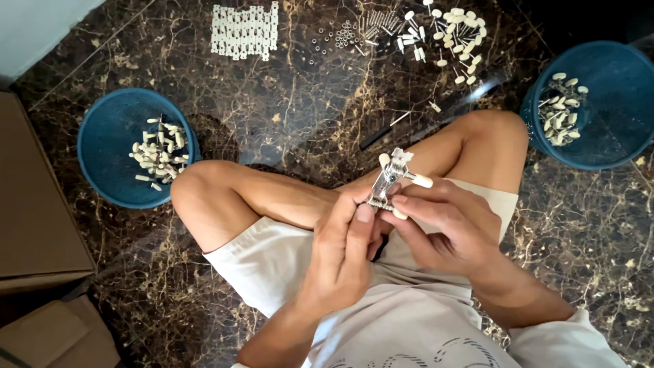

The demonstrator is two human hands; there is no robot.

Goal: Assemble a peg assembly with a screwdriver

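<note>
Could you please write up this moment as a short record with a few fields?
Setting: a person sits cross-legged on a dark marble floor.
Left hand: left hand grips the lower end of a small metal assembly with cream knobs.
Right hand: right hand pinches the same assembly from the other side.
Left side: blue basket holding cream pegs.
Right side: second blue basket with similar pieces.
Ahead: white plates in rows, small metal rings and pins, loose cream knobs.
Edge: cardboard boxes.
</note>
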